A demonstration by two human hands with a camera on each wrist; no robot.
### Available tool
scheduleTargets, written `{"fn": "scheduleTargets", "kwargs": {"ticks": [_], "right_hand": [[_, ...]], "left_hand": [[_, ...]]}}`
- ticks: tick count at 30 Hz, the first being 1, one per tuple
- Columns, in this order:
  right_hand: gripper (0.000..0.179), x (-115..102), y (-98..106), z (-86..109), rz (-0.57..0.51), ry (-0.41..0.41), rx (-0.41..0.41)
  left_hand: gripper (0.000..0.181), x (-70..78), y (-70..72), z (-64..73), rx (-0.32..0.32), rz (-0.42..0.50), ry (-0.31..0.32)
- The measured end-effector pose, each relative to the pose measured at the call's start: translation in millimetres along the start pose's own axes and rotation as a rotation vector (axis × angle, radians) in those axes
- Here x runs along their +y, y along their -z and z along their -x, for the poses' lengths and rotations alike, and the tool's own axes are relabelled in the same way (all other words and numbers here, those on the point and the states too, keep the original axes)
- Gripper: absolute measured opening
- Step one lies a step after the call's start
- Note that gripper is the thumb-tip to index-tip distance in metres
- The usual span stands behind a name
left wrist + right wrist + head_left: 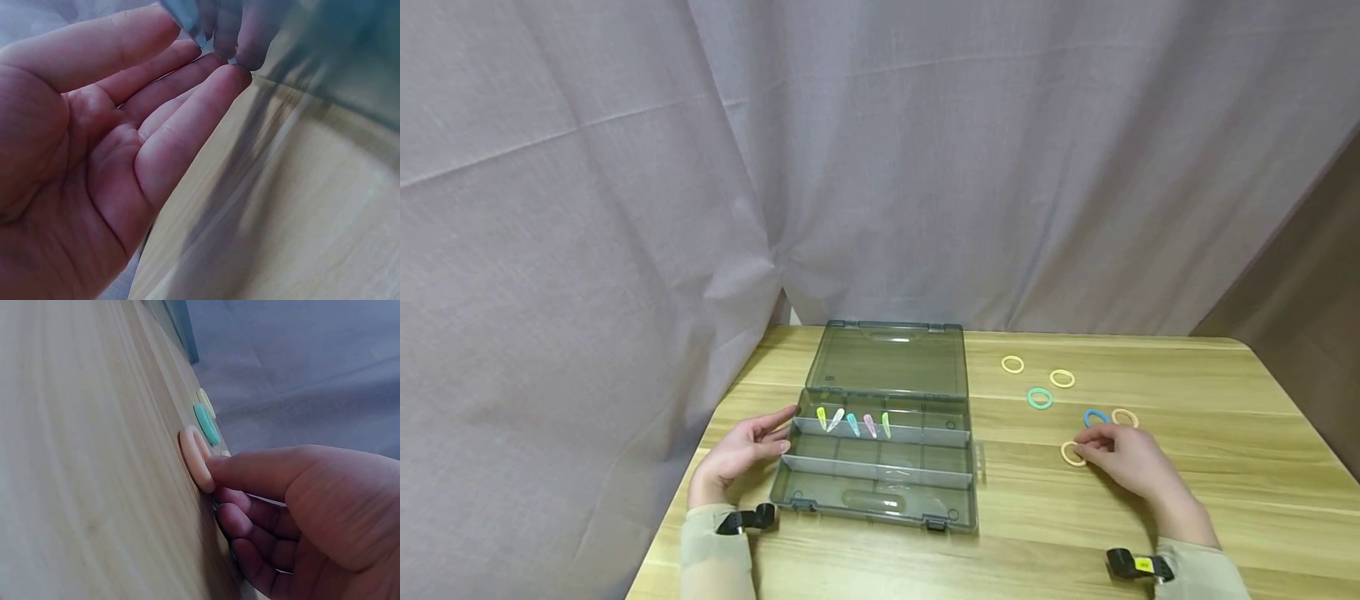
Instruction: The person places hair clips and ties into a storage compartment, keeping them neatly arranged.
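Wood-grain table [1037,533], grey curtain [880,167] behind. Right hand [1123,458] pinches peach ring [191,457], right of opened box [820,487]; ring's contact with wood unclear. Left hand [741,454], fingers loosely extended, touches box's left side.

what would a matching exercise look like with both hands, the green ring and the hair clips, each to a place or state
Column one
1. right hand
2. hair clips
3. left hand
4. green ring

Column two
A. at the left side of the box
B. lying on the table, right of the box
C. in a row at the box's far divider
D. pinching a peach ring

Pairs: 1-D, 2-C, 3-A, 4-B
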State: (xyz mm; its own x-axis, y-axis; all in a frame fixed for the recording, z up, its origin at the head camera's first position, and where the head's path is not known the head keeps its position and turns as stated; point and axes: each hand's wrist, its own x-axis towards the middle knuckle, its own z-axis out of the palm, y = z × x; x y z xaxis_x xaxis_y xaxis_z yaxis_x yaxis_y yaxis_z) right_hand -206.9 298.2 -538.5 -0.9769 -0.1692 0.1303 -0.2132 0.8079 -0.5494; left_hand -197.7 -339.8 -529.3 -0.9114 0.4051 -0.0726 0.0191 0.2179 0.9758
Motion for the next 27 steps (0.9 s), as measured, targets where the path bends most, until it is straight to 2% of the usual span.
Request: {"fn": "scheduleTargets", "kwargs": {"ticks": [8,14,20,24,27], "right_hand": [[0.011,-2,2,2.1,0.017,-0.006,0.008],[0.009,-4,4,3.8,0.016,-0.001,-0.002],[0.008,-9,6,1.7,0.012,0.024,0.010],[0.009,-27,10,-1.7,-0.032,0.048,0.008],[0.009,-53,8,-7.4,-0.100,0.092,0.004]], "left_hand": [[0.070,1.3,-0.1,-3.5,-0.002,0.007,0.002],[0.070,-0.5,0.5,-2.6,-0.010,-0.011,-0.026],[0.071,-1.0,-0.7,-0.2,-0.002,-0.017,-0.013],[0.072,-0.5,-0.6,0.8,-0.003,-0.021,-0.013],[0.071,-0.1,0.4,0.9,0.002,-0.018,-0.009]]}}
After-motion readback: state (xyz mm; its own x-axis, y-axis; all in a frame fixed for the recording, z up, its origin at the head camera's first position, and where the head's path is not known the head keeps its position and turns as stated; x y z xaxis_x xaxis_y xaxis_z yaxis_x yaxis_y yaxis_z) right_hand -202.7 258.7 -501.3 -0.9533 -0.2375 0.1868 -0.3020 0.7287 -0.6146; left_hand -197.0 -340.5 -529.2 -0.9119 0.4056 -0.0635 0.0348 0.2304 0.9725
